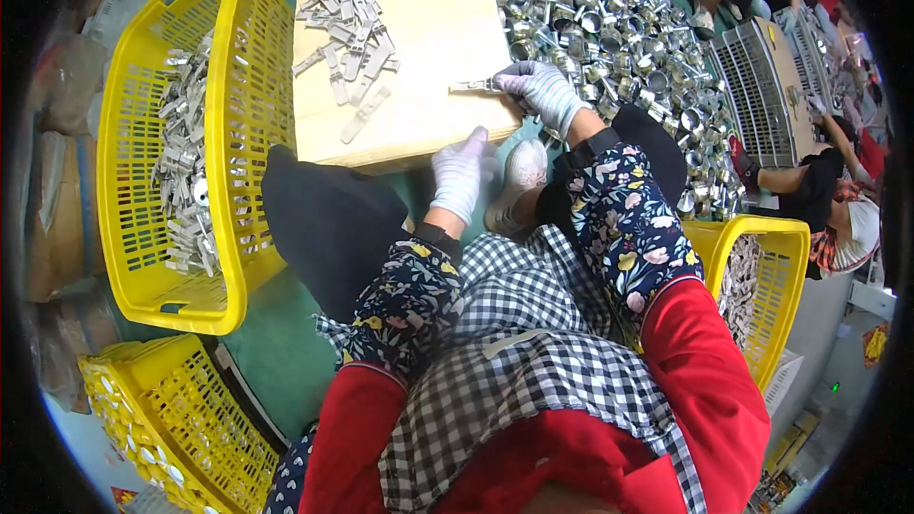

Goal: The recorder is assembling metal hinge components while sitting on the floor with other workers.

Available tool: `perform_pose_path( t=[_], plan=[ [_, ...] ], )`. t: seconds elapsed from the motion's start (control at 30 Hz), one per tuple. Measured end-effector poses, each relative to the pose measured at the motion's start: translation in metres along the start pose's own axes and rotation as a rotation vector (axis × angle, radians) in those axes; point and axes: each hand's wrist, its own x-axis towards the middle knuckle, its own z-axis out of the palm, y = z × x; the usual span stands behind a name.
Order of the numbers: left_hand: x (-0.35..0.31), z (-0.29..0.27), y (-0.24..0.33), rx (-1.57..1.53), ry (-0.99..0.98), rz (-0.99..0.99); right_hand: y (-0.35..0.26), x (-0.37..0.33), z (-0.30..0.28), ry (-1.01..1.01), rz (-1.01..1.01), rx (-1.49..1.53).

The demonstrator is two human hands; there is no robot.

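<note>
My right hand [547, 93], in a white-grey glove, pinches a small flat metal clip [473, 86] over the right side of a pale wooden board [428, 14]. The clip points left, toward a loose heap of similar grey metal clips [352, 33] on the board. One single clip [366, 115] lies apart, nearer the front edge. My left hand [462, 171], gloved too, is just off the board's front edge. Its thumb points up, while its fingers are smeared by motion, so I cannot see whether they hold anything.
Left of the board stands a yellow slotted basket [233, 148] with many grey metal pieces inside. Shiny round metal parts with stems [609, 33] cover the green floor on the right. Another yellow basket [795, 238] is at right, one more [190, 409] at lower left. Other people sit far right.
</note>
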Motion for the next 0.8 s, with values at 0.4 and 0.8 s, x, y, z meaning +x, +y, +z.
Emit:
perform_pose_path(
  t=[0.4, 0.8],
  plan=[
    [0.0021, -0.0015, -0.002, 0.073, -0.015, -0.013, 0.0025, 0.0009, 0.0031, 0.034, -0.009, -0.091],
    [0.0029, -0.0041, -0.0035, 0.037, -0.028, 0.033, -0.0004, -0.001, 0.0051, 0.023, -0.032, -0.093]
  ],
)
